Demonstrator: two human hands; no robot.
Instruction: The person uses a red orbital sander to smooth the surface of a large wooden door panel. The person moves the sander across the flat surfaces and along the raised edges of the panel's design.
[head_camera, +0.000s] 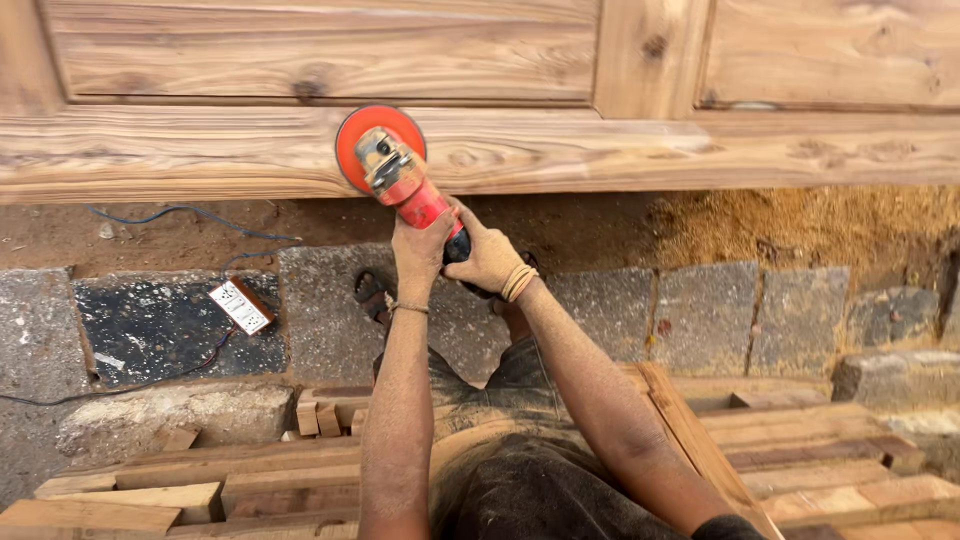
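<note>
We hold the red angle grinder (408, 185) with both hands, its orange sanding disc (378, 148) laid against the lower rail of the large wooden door panel (520, 150) that lies on edge in front of us. Our left hand (420, 250) is clenched round the red body just behind the head, and our right hand (487, 258) is wrapped round the dark rear of the tool, so both are firmly grasping the machine. To sand well here, we judge that the disc should meet the wood nearly flat, with only a slight tilt, and travel along the grain rather than dwell in one place, since dwelling would likely gouge a hollow. Light, even pressure looks wiser than leaning in. The knots near the disc probably call for a slower pass. A white socket box (241, 306) with its cable (180, 213) lies on the stone slabs (700, 315) to our left, well apart from the disc; we should keep the cord behind us. Sawdust (800, 225) is heaped under the rail to the right, and planks (180, 485) lie stacked near our knees.
</note>
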